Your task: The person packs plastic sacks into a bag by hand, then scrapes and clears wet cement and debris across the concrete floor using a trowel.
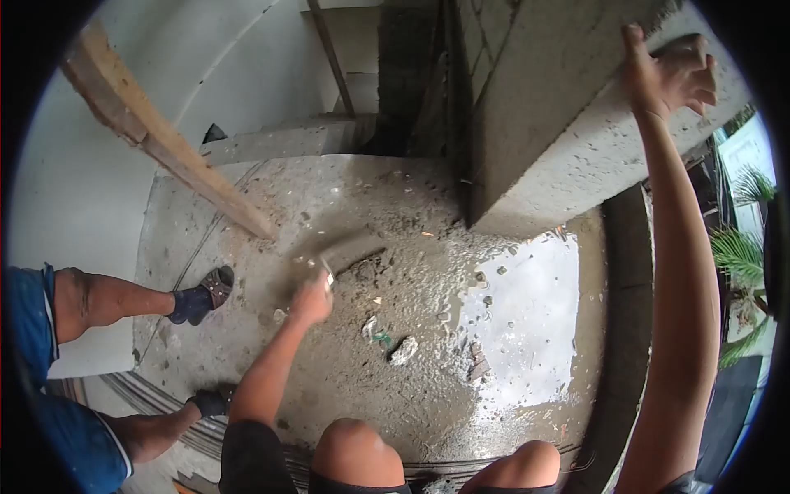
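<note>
My left hand [313, 301] is closed round the handle of what looks like a trowel [352, 249], its blade smeared by motion low over the wet, gritty concrete floor [329, 387]. Dark wet grit [374, 267] lies beside the blade. Up at the right, my right hand [671, 78] rests against a rough concrete column [568, 156], fingers apart and partly bent, holding nothing. Between my left hand and my knees lie a whitish lump [403, 351] and a green scrap [383, 338].
A shiny puddle [527, 321] spreads below the column, with a brick-coloured fragment [478, 362] at its edge. A wooden post [177, 156] slants down to the floor. Another person's foot [204, 296] stands at the left. Bundled rods [156, 399] lie near the feet. Stairs [288, 140] adjoin behind.
</note>
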Available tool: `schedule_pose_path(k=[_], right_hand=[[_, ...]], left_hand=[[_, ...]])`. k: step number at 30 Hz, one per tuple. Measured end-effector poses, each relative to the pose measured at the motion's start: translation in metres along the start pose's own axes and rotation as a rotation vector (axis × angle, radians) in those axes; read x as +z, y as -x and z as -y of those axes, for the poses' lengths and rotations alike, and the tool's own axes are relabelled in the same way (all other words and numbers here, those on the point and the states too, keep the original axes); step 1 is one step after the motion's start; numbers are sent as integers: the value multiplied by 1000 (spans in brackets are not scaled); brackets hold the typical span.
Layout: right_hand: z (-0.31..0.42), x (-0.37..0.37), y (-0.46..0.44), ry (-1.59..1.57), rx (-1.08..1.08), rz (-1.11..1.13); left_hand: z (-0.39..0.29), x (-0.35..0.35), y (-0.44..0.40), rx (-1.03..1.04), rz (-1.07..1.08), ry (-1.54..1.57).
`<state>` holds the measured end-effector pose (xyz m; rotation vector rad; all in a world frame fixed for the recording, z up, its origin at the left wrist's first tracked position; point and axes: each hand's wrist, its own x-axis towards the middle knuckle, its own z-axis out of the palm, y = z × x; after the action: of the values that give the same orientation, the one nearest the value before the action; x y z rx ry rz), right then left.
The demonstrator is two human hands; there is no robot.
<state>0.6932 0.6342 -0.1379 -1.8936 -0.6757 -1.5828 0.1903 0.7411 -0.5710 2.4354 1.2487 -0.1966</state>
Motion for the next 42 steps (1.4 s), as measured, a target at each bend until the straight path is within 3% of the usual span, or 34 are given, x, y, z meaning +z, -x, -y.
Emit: schedule_pose_path(k=[1, 4, 7, 9, 12, 15, 17, 19, 22, 27, 29, 31, 32, 34, 37, 39, 40, 42], right_hand=[[-3, 1, 3, 51, -10, 29], [-5, 1, 9, -25, -18, -6], [9, -8, 6, -95, -17, 8], [13, -11, 14, -65, -8, -46], [1, 17, 21, 46, 32, -188], [23, -16, 18, -75, 105, -85], [17, -10, 18, -103, 24, -154], [16, -8, 17, -103, -1, -191], [13, -5, 15, -82, -13, -159], [10, -4, 16, -93, -20, -162], [12, -7, 17, -95, -30, -158], [13, -12, 14, -99, -49, -149], [15, -12, 16, -78, -8, -123], [15, -7, 19, -53, 30, -103], [7, 6, 18, 2, 2, -139], [1, 9, 19, -9, 39, -63], [4, 10, 20, -15, 13, -151], [9, 1, 20, -62, -53, -214]], left_hand=[[-10, -9, -31, -31, -135, 156], [-42, -30, -135, -325, -175, 407], [-84, 12, -148, -258, -296, 352], [-74, 29, -108, -121, -101, 234], [-61, -3, -33, -38, 142, 104], [-44, -34, -36, 60, 221, -27], [-59, -31, -84, -85, -81, 212], [-61, -2, -170, -102, -199, 318], [-126, 23, -179, -171, -222, 335], [-94, 33, -78, 14, 27, 138], [-91, -8, -60, 74, 159, 79], [-91, -23, -91, 83, 70, 148], [-104, -29, -114, -16, -2, 212], [-118, -8, -177, -35, -226, 398], [-166, 0, -206, -79, -186, 251], [-169, 5, -187, -34, -104, 227], [-157, 12, -173, 21, -72, 322], [-141, 33, -129, 58, 2, 217]])
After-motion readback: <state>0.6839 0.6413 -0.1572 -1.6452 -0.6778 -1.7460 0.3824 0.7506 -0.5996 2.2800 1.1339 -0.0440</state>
